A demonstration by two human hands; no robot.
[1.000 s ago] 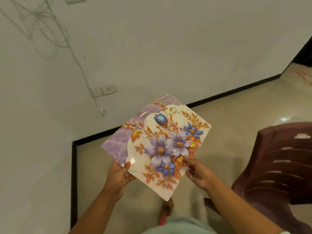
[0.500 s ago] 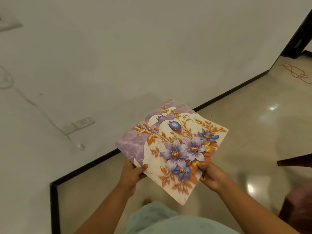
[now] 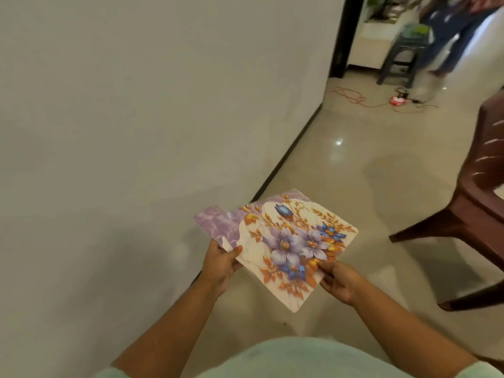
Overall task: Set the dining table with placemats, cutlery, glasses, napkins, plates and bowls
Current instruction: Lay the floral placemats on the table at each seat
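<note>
I hold a small stack of placemats [image 3: 283,241], printed with purple and blue flowers and orange leaves on a marbled white and purple ground, in front of my body above the floor. My left hand [image 3: 219,264] grips the stack's left edge, thumb on top. My right hand [image 3: 341,282] pinches the near right edge. The mats are fanned a little, so purple corners of lower ones stick out at the left. No dining table is in view.
A white wall [image 3: 136,132] runs along my left with a black skirting. A dark red plastic chair [image 3: 480,203] stands at the right. Farther off lie a red cable [image 3: 354,98], a grey stool [image 3: 406,50] and a person's blurred legs [image 3: 447,36].
The view has swung to the right along the wall, bringing the doorway, stool and chair into sight. The mats stay in both hands, fanned a little more at the left.
</note>
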